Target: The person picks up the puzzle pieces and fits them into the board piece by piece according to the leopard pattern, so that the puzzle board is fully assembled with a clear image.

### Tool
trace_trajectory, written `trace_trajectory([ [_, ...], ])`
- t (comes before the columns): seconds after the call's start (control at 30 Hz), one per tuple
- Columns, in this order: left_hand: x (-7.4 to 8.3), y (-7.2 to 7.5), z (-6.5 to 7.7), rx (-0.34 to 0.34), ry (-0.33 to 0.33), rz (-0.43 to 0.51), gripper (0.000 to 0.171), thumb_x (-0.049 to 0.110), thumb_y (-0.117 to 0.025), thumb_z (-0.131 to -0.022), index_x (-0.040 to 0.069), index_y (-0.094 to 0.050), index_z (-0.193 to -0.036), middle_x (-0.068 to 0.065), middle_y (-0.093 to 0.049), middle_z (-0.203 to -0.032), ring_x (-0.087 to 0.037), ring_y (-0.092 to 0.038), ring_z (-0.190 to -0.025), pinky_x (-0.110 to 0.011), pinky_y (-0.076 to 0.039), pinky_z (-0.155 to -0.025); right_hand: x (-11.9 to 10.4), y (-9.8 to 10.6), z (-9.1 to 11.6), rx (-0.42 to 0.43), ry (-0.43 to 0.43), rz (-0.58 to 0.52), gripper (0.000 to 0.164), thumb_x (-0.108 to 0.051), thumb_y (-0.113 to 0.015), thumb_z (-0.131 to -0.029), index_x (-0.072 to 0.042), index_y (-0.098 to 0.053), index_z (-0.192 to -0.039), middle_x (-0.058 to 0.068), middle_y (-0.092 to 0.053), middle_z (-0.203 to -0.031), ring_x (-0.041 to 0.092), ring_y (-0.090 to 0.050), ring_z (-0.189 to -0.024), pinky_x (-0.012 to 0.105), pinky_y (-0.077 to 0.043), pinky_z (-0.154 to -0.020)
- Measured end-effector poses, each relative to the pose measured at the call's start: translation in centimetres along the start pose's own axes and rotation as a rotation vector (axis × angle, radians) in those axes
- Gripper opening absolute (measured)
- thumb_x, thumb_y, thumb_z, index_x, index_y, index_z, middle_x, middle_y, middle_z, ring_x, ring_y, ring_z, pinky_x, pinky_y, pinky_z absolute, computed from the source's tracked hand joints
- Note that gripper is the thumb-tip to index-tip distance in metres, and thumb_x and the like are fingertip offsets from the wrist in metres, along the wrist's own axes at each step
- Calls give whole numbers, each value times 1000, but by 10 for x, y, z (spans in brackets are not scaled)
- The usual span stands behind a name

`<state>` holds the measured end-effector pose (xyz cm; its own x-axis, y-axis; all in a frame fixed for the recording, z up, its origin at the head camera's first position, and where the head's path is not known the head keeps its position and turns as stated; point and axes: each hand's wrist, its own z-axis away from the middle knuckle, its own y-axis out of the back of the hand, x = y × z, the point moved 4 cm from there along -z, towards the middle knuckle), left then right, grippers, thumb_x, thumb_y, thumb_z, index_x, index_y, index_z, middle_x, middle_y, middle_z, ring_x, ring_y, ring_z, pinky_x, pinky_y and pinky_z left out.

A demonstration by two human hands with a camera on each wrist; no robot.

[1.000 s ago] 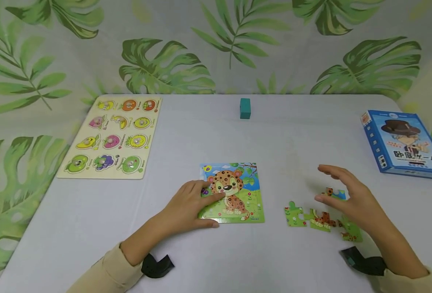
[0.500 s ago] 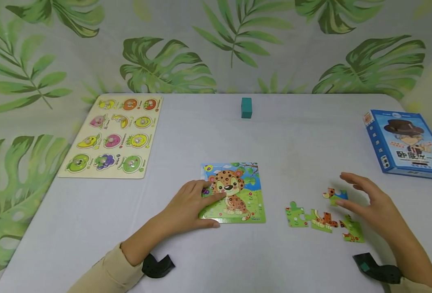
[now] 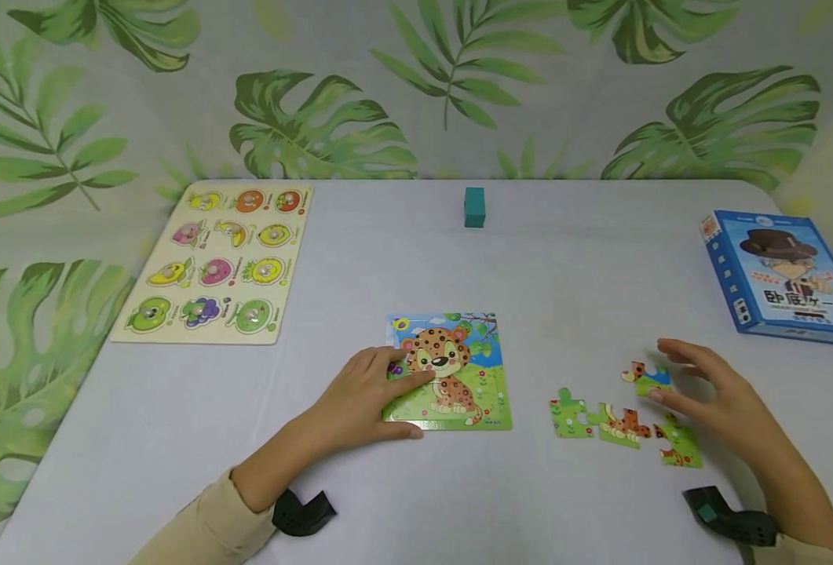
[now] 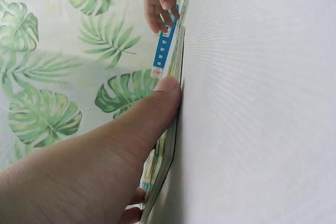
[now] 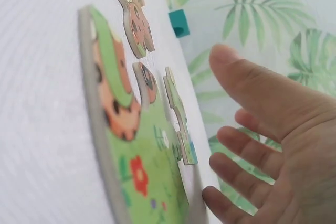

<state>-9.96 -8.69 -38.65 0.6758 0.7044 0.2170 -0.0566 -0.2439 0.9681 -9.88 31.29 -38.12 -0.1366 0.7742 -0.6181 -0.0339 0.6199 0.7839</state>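
Observation:
My left hand [image 3: 370, 394] rests on a square jigsaw board [image 3: 483, 392] showing a spotted cub on grass. Its index finger lies across the picture, and the thumb [image 4: 167, 90] touches the near edge. To the right, several loose jigsaw pieces lie on the table: a green one [image 3: 568, 417], one with spotted legs [image 3: 619, 426], another green one [image 3: 681, 443] and a partly blue one [image 3: 652, 379]. My right hand [image 3: 716, 404] is just beside the blue piece, thumb and fingers apart, holding nothing. In the right wrist view its fingers [image 5: 247, 174] are spread near the pieces.
A wooden fruit-knob puzzle [image 3: 228, 271] lies at the far left of the white table [image 3: 359, 486]. A teal block [image 3: 474, 208] stands at the back edge. At the far right is a blue game box [image 3: 787, 275]. Leaf-patterned cloth [image 3: 324, 118] hangs behind.
My right hand has moved right, away from over the loose pieces, uncovering the partly blue one; it barely moves in the last half second. My left hand stays on the board.

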Motion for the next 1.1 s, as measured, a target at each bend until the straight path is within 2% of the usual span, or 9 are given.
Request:
trace_trajectory([
  [0.13,0,-1,0,-5,4,-3,69,68,-40,-65,35,-33,-125,-9,-31,-122,-21,-26,-110,-37,-19,-91,3,-2,-1,-9,21,27,67,-25,-67,-68,-23,-34,-125,0,-38,-117,-6,-28,-98,21,-25,-87],
  [0.2,-1,-1,0,-5,2,-6,70,68,-40,-65,35,-33,-125,-9,-31,-121,-21,-26,-110,-37,-19,-92,4,-3,-1,-8,36,43,67,-24,-68,-67,-21,-35,-125,1,-39,-116,-5,-29,-98,6,-20,-81],
  [0.23,-1,-1,0,-6,2,-6,70,69,-40,-65,35,-32,-125,-9,-31,-121,-21,-26,-110,-37,-18,-92,4,-3,-1,-11,43,48,67,-24,-68,-67,-20,-35,-125,3,-39,-116,-4,-29,-101,5,-19,-82],
  [0.33,-1,-1,-1,-5,2,-9,70,69,-40,-64,35,-32,-125,-9,-32,-120,-21,-26,-110,-37,-18,-92,5,-4,-1,-43,35,25,68,-23,-67,-68,-18,-33,-127,11,-38,-118,7,-25,-112,25,-17,-96],
  [0.43,-1,-1,-1,0,1,-9,70,69,-40,-64,35,-33,-125,-9,-33,-119,-21,-27,-109,-37,-18,-92,5,-6,-2,-85,17,-4,69,-23,-66,-69,-15,-30,-128,18,-34,-122,26,-19,-119,51,-12,-91],
  [0.53,-1,-1,0,1,-1,-17,70,69,-40,-64,34,-33,-125,-9,-33,-119,-21,-27,-110,-37,-18,-92,5,-7,-3,-117,18,-18,68,-24,-65,-70,-11,-31,-127,20,-31,-124,34,-14,-119,54,-8,-90],
  [0.67,0,0,0,-6,0,-25,70,69,-41,-64,35,-34,-125,-9,-33,-120,-21,-27,-110,-37,-19,-91,2,-8,-4,-140,47,-14,66,-24,-64,-71,-7,-33,-126,22,-30,-123,40,-15,-116,57,-8,-89],
  [0.8,0,1,0,-9,2,-19,70,68,-42,-64,35,-34,-125,-9,-32,-121,-22,-27,-110,-37,-19,-91,2,-9,-4,-153,54,-3,63,-25,-64,-71,-7,-35,-125,23,-31,-121,43,-17,-114,58,-7,-87],
  [1.1,-1,-1,-1,-3,0,-7,69,68,-41,-64,35,-34,-125,-9,-32,-121,-22,-27,-110,-38,-19,-91,1,-9,-4,-172,68,12,53,-23,-60,-75,-6,-40,-121,22,-29,-118,46,-20,-108,63,-14,-79],
])
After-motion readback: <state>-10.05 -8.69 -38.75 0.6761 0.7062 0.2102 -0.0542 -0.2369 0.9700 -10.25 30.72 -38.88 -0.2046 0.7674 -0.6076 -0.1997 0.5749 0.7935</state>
